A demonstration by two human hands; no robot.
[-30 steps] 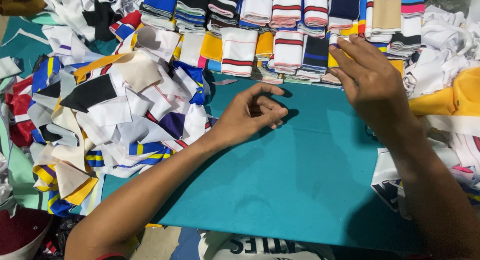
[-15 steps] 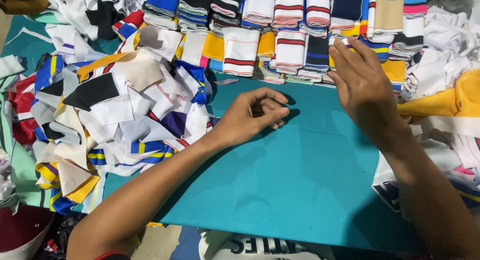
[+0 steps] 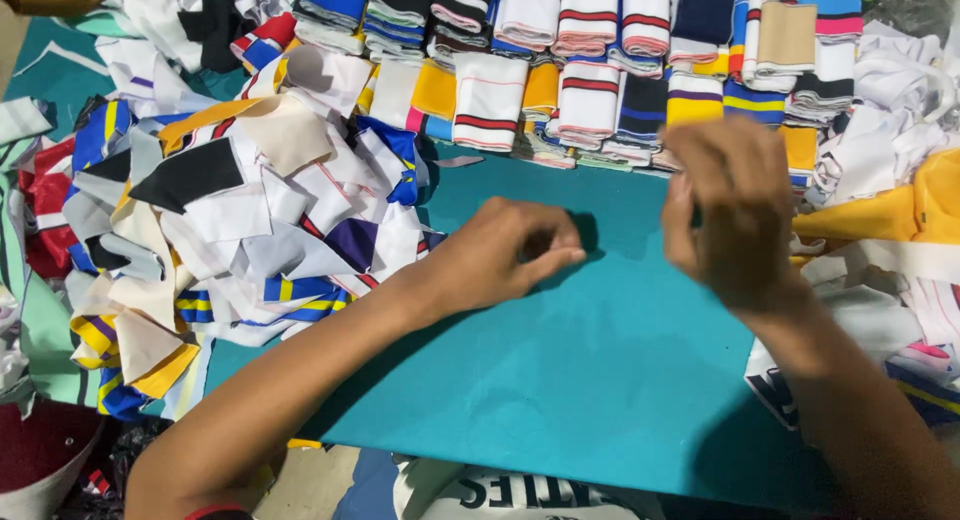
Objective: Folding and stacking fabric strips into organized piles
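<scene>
A large teal fabric panel [image 3: 560,380] lies flat in front of me. My left hand [image 3: 500,255] rests on it near its far edge, fingers curled and pressing down, with nothing visibly held. Raised just above the panel's far right part is my right hand [image 3: 735,210], blurred, fingers loosely bent; I cannot make out anything in it. Behind both hands runs a row of folded striped knit collars [image 3: 590,80].
A loose heap of cut fabric pieces [image 3: 230,220] in white, blue, yellow and black lies at the left. White and yellow cloth [image 3: 900,210] is piled at the right. A dark red bin [image 3: 40,460] stands at the lower left.
My right hand has lifted off the far right edge of the teal panel and drawn back toward me. My left hand has stayed nearly in place.
</scene>
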